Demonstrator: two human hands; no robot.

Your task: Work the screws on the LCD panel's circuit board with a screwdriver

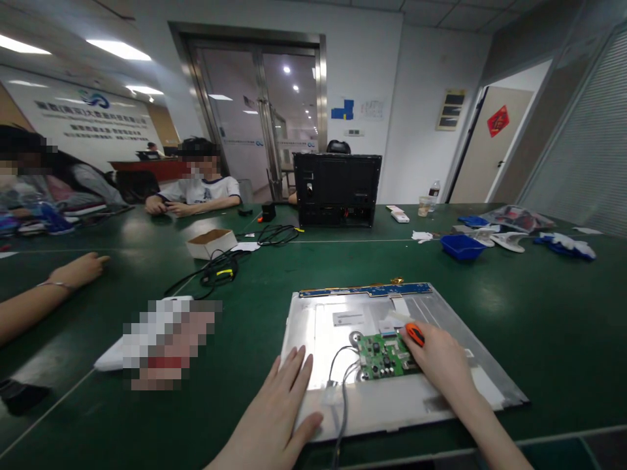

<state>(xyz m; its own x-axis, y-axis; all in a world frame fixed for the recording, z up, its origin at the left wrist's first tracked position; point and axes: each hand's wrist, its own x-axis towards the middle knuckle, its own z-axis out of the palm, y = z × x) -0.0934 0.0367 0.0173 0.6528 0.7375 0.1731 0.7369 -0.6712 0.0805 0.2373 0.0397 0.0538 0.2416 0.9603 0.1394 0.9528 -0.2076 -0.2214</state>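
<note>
A silver display panel (pixel 318 320) lies on the green table, with a blue circuit strip (pixel 362 292) along its far edge. On the panel sits a green circuit board (pixel 385 357), wired on its left side by dark cables (pixel 344 398). My left hand (pixel 281 411) lies spread on the panel's left edge, fingers apart, holding nothing. Over the right part of the board, my right hand (pixel 438 359) is closed around an orange and black tool handle (pixel 415 334); the tool's tip is hidden. White tape or ribbon (pixel 400 307) lies just beyond it.
A black monitor housing (pixel 337 189) stands at the back. Left of it are a white box (pixel 211 244) and coiled black cables (pixel 218 271). A blue tray (pixel 462 247) and gloves (pixel 565 246) lie at the right back. Another person's arm (pixel 53 290) reaches in from the left.
</note>
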